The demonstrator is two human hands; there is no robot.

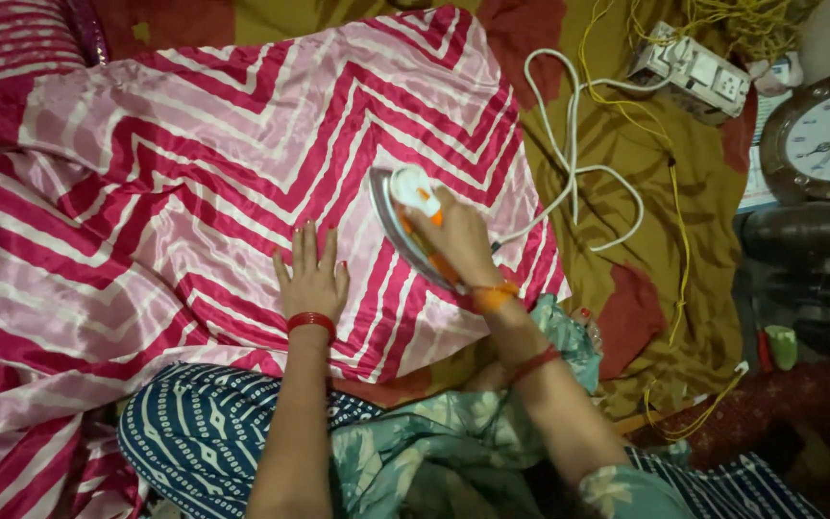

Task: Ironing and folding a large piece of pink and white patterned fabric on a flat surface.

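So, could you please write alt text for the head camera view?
A person's right hand holds a white and orange iron on pink striped cloth, while the left hand lies flat beside it. A white cord runs to a socket box.

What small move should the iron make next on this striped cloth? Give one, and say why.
Probably slide the iron up and away along the pink striped cloth. The right hand grips its handle, the left hand lies flat beside it pinning the cloth, and folds still show further up. The white cord lies off to the right, out of that path.
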